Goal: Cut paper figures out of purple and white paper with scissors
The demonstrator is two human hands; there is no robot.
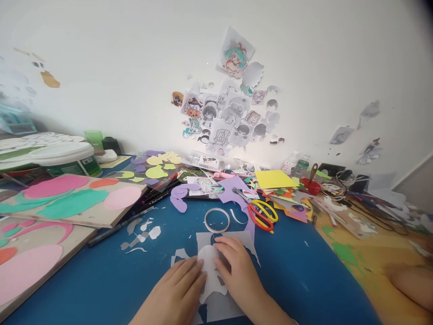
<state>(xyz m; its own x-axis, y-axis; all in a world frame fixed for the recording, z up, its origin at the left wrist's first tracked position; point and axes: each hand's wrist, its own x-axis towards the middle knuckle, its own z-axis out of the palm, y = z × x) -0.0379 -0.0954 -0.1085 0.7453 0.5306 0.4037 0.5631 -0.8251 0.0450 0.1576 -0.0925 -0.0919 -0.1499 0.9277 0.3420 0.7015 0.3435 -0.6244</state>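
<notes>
A white paper cutout point(212, 271) with a rounded top and a wavy lower edge lies on a larger grey sheet of paper point(225, 309) on the blue table. My left hand point(179, 289) rests flat along the cutout's left edge, fingers stretched out and fingertips touching it. From the right, my right hand point(238, 266) leans over the sheet with its fingers spread, thumb and fingertips at the cutout's right edge and top. Its underside is hidden. A roll of tape point(217, 209) lies just beyond the hands. White paper offcuts point(180, 255) stick out beside my left hand.
Red-handled scissors point(260, 219) and yellow-handled scissors point(267, 205) lie right of the tape. Coloured paper point(275, 178) is stacked behind. Boards with paper shapes point(113, 216) stand left, near grey scraps point(144, 236). Another person's arm point(411, 284) shows at right.
</notes>
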